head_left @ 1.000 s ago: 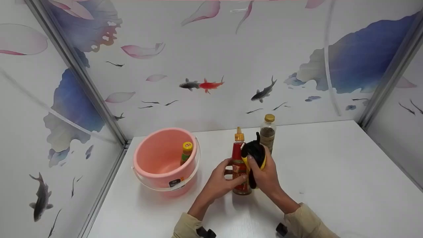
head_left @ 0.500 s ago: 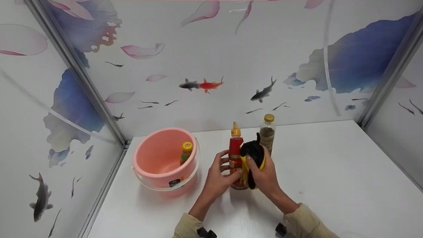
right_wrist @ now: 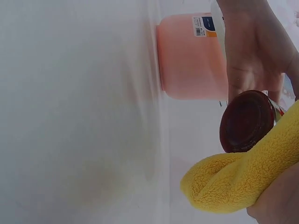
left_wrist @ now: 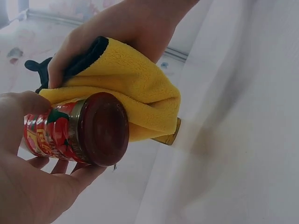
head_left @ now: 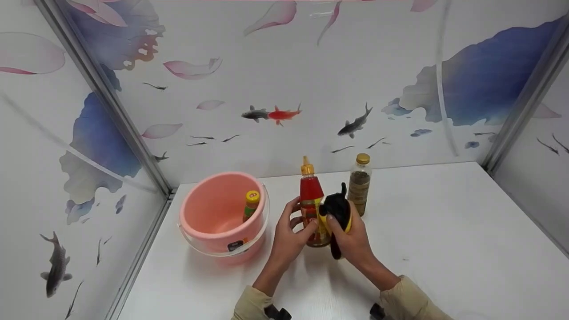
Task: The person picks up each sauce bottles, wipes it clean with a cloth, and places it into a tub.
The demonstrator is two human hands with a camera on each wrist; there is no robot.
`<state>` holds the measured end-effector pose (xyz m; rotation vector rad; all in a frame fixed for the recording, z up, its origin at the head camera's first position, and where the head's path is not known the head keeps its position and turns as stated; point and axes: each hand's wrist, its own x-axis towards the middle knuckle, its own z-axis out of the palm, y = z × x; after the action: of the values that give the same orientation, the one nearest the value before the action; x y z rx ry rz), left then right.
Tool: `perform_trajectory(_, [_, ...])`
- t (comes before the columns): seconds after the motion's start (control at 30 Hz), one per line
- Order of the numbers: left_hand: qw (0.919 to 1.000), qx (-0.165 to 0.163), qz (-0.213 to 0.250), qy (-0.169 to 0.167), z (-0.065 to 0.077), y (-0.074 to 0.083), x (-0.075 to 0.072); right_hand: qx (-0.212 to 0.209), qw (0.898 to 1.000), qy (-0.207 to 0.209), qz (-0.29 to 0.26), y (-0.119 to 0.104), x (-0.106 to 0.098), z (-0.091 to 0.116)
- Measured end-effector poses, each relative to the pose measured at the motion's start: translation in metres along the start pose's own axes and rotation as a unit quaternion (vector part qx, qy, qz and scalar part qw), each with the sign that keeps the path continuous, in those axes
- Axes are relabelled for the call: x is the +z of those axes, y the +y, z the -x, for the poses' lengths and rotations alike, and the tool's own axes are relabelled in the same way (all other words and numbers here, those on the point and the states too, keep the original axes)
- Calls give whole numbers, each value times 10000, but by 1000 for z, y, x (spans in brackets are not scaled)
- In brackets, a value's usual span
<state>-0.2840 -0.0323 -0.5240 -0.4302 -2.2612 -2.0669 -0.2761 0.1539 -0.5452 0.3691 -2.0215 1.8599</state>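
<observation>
My left hand point(head_left: 288, 236) grips a ketchup bottle point(head_left: 311, 189) with red sauce and a yellow pointed cap. It is held above the table, leaning slightly left; its base point(left_wrist: 106, 129) faces the left wrist camera, and tomatoes show on the label. My right hand point(head_left: 357, 238) holds a folded cloth point(head_left: 338, 208), yellow on one side and black on the other. In the left wrist view the yellow side of the cloth point(left_wrist: 140, 79) lies against the bottle's side. Part of the label is hidden behind the cloth and fingers.
A pink bucket point(head_left: 195, 224) with a white handle stands left of the hands. Inside it is a small yellow-capped bottle point(head_left: 251, 205). A glass bottle point(head_left: 360, 182) with a gold cap stands behind my right hand. The patterned wall point(head_left: 400, 146) rises at the table's back edge.
The ketchup bottle has moved left and up in the head view and now leans left, with my left hand around it. My right hand and the cloth have shifted slightly left.
</observation>
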Motion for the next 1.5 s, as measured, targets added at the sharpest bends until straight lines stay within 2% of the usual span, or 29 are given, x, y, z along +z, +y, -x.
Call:
perform_trajectory(0.2, [9994, -196, -247, -154, 3, -1, 4, 49, 9998, 72, 150, 0, -3, -1])
perform_trajectory(0.4, [9971, -374, -414, -520, 3, -2, 3, -51, 9998, 106, 164, -2, -7, -5])
perform_trajectory(0.5, [9968, -314, -469, -572, 2, 0, 1, -108, 9998, 86, 158, -2, -9, -6])
perform_trajectory(0.63, [9972, -196, -543, -470, 2, 4, -2, -115, 9998, 64, 131, 0, -10, -6])
perform_trajectory(0.73, [9976, -29, -616, -325, 2, 10, -4, -76, 9999, 58, 132, 1, -12, -7])
perform_trajectory(0.87, [9970, 366, -678, -30, 2, 22, -12, -22, 9998, 71, 174, 3, -14, -8])
perform_trajectory(1.1, [9953, 671, -288, 631, 8, 56, -35, 97, 9991, 106, 396, 7, -23, -6])
perform_trajectory(1.3, [9869, 1181, -78, 1093, 15, 82, -62, 107, 9989, 5, 459, 10, -35, -3])
perform_trajectory(1.5, [9762, 1459, -250, 1588, 18, 92, -96, 226, 9980, -50, 583, 11, -44, 3])
